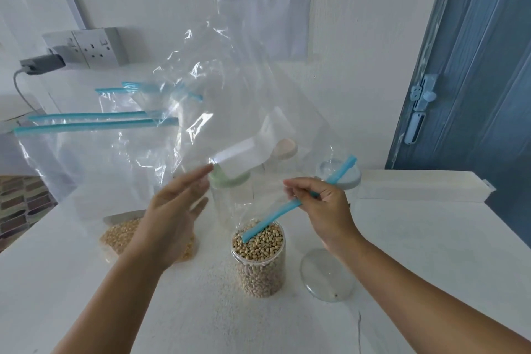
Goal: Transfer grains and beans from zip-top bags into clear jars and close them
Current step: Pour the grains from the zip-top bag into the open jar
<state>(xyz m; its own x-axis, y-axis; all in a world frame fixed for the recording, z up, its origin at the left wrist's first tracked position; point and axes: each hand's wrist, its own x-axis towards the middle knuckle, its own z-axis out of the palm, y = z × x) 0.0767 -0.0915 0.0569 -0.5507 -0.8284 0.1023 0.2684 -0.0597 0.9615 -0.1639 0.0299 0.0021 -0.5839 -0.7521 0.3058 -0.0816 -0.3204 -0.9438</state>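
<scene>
An emptied clear zip-top bag point(230, 89) hangs upside down above a clear jar point(260, 261) filled with black-eyed beans. The bag's blue zip strip point(275, 217) dips into the jar's mouth. My right hand point(321, 210) pinches that strip near its middle. To the left of the bag, my left hand point(172, 215) is spread with straight fingers, its fingertips at the plastic. The jar's clear lid point(327, 276) lies flat on the table to the right of the jar.
A bag of yellow grains point(120, 236) lies at the left, partly behind my left arm. More blue-zipped bags point(94, 121) stand behind it. An empty jar with a green lid point(230, 195), a grey-lidded jar point(344, 175) and a white box point(422, 185) sit further back.
</scene>
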